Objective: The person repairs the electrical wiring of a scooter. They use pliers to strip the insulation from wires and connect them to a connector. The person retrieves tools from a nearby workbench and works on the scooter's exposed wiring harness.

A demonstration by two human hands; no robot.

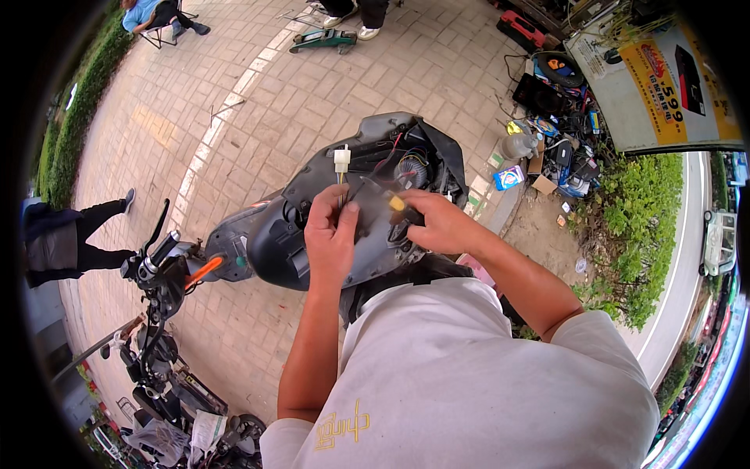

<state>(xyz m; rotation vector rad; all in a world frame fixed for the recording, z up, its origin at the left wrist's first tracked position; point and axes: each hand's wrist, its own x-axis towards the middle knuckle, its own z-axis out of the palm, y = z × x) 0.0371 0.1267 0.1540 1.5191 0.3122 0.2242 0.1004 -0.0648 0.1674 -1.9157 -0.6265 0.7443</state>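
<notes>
An electric scooter (277,244) with its seat area opened lies before me, its handlebar to the left. My left hand (329,227) pinches the thin wires of a white plug connector (341,160), which stands up above the fingertips. My right hand (444,224) is closed on a small thing with a yellow part (397,203), smeared by motion; its kind I cannot make out. Both hands are over the opened body. Just beyond them, a coil of wires (412,168) and a few loose leads show inside the compartment.
Tools and parts (564,148) are heaped at the far right beside a sign board (664,86). A green floor jack (323,41) sits on the paving near a standing person's feet. Another person (70,242) is at the left, and one sits at the far left. A second two-wheeler (168,391) stands lower left.
</notes>
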